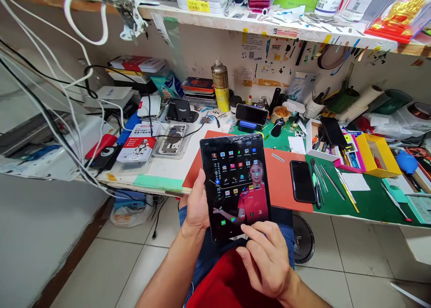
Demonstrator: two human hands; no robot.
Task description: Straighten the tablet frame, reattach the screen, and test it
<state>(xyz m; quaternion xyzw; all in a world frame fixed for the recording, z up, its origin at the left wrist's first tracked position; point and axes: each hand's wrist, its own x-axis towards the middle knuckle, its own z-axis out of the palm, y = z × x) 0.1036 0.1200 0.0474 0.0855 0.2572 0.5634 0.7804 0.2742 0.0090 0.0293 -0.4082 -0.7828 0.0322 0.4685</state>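
Observation:
A tablet (pixel 232 209) is tilted up in front of me above my lap, its screen lit with rows of app icons. Cracks run along its top edge and across the glass. My left hand (pixel 198 204) grips its left side, the fingers hidden behind it. Over the lower right of the screen hovers my right hand (pixel 267 258), holding nothing, with its index finger stretched toward the bottom icons and the thumb apart. Whether that fingertip touches the glass I cannot tell. Behind the tablet lies an orange-red mat (pixel 279 182) on the bench.
A dark phone (pixel 302 181) lies right of the tablet, beside several tweezers and thin tools (pixel 332 182). Farther right stands a yellow box (pixel 379 155). White cables (pixel 72 119) hang at the left. A loaded shelf (pixel 215 18) overhangs the bench, above a spray can (pixel 220 85).

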